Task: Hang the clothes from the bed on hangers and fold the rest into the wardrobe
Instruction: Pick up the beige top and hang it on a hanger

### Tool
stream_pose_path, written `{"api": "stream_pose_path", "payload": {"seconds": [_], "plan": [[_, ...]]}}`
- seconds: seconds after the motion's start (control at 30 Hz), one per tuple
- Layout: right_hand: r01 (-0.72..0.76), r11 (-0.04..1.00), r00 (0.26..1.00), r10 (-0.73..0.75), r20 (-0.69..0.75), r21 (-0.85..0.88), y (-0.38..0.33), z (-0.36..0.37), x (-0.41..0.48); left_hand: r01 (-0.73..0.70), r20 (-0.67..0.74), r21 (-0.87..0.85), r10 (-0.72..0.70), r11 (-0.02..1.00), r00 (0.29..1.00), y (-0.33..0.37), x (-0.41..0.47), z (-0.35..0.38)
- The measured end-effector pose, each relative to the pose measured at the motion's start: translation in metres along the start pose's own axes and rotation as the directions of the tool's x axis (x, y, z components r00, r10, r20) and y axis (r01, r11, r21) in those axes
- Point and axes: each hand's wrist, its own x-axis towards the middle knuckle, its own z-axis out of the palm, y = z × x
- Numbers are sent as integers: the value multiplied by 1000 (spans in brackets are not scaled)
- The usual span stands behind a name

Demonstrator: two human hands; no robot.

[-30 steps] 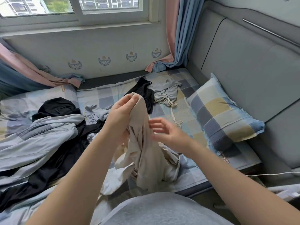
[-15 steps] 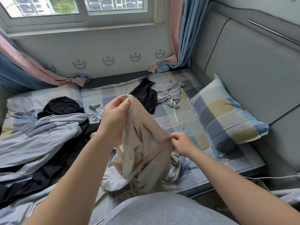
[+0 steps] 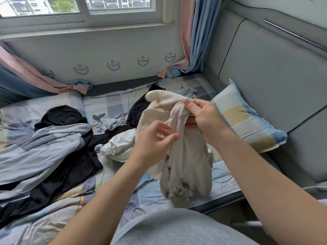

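Grip's swapped: right hand [image 3: 205, 119] now clutches the beige garment [image 3: 187, 165] up over the bed [image 3: 150, 197] edge, left hand [image 3: 154, 142] half-open and barely brushing it, so the bunched cloth could slip loose.

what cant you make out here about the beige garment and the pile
Head view:
1. Soft beige fabric garment: bunched in the right hand, so its type is unclear.
2. Left hand: its own fingers hide any pinch.
3. Black garment: partly under a pale blue-grey jacket.
4. Wardrobe, hangers: out of frame.

Checked bed [image 3: 152, 195]: strewn clothes [image 3: 53, 156], pillow [image 3: 247, 124].
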Motion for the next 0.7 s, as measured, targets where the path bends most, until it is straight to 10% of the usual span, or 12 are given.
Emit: {"api": "stream_pose_path", "payload": {"seconds": [0.13, 0.37, 0.7], "plan": [[43, 991, 997, -50, 56, 124, -15, 7, -5, 77, 247, 139, -109, 987, 963, -7, -3, 25], [62, 986, 997, -56, -45, 157, -19, -5, -1, 85, 114, 168, -105, 982, 988, -31, 7, 29], [-132, 929, 951, 217, 219, -347, 58, -5, -33, 220, -29, -449, -260, 866, 965, 2, 18, -31]]}}
